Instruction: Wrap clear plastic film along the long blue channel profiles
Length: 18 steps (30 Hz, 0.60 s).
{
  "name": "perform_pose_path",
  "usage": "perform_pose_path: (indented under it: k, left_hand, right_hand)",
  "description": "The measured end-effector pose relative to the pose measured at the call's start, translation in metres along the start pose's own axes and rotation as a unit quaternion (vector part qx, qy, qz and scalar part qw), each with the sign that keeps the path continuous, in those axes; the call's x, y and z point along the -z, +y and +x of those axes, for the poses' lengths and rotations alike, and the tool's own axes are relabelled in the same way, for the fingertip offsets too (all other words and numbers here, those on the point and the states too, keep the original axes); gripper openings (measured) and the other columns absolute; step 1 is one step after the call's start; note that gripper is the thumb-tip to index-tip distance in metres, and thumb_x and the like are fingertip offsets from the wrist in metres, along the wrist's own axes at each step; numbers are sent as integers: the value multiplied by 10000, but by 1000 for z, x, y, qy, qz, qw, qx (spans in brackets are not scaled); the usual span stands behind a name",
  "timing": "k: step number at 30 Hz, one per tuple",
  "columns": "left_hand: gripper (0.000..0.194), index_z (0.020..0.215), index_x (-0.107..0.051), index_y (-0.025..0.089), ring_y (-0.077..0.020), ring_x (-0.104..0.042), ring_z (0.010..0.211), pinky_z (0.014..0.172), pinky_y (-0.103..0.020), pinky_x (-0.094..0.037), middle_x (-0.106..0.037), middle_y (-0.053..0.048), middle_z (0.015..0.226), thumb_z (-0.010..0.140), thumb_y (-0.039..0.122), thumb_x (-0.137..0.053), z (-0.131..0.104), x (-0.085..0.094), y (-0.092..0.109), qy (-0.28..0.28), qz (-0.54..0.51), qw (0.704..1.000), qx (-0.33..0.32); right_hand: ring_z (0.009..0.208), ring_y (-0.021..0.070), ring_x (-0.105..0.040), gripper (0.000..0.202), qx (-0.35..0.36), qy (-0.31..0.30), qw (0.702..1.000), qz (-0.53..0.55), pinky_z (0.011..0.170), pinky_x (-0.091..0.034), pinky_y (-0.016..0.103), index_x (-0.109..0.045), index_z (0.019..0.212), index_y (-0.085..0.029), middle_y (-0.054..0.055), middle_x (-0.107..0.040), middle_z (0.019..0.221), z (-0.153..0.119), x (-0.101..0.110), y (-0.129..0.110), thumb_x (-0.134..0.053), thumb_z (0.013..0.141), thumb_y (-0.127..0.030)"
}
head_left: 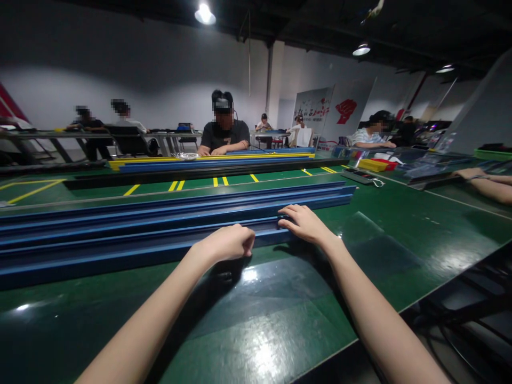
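My left hand (230,241) is closed in front of the nearer blue channel strip (120,250), its fingers curled down; what they hold, if anything, is hidden. To its right, my right hand (304,222) has its fingers spread over the right end of that nearer strip. Behind lies a second blue channel strip (320,197), parallel to the first. Clear plastic sheets (280,280) lie flat on the green table (416,218), below and between my forearms.
Long yellow (160,160) and black strips (168,178) lie further back, before a seated person (226,133). At the right are a yellow bin (373,165), a dark device (362,177) and another person's hands (472,173). The table edge runs along the lower right.
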State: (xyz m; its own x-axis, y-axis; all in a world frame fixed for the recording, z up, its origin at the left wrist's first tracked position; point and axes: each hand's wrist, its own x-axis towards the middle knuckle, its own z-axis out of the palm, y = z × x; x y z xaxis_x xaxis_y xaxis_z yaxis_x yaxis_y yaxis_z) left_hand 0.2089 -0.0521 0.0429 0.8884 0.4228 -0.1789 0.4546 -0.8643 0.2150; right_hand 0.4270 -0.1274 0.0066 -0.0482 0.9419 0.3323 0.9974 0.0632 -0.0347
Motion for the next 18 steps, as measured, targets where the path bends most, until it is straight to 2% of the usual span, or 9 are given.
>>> perform_pose_path:
  k: [4,8,13,18]
  left_hand:
    - [115,780,-584,229,-123,-544,647,516,-197,-327,-624,13,760,703,223,-498,-1,5,1,50,-4,999,11]
    - [168,884,-562,254,-150,-562,716,550,-208,-345,-628,10,782,749,236,-464,1,7,-1,115,7,993,16]
    - [205,951,-548,245,-177,-572,804,610,-224,-377,-626,-22,891,774,221,-449,2,6,-3,168,29,985,19]
    - [221,984,-526,243,-189,-559,903,674,-244,-403,-606,-19,989,789,204,-429,3,3,-4,204,47,978,24]
  right_hand:
    - [900,193,-513,402,18,83,996,-22,807,-318,313,-596,920,-176,74,-615,945,2,6,-14,-307,860,-449]
    - [839,183,-504,368,51,132,990,-23,792,-303,314,-581,897,-169,75,-615,873,1,9,-30,-284,878,-384]
    - [811,178,-495,336,83,148,985,-26,780,-297,304,-553,916,-159,70,-603,851,1,7,-41,-300,873,-375]
    - [750,167,-479,291,82,154,983,-53,716,-298,283,-535,844,-164,67,-580,814,3,2,-40,-282,883,-303]
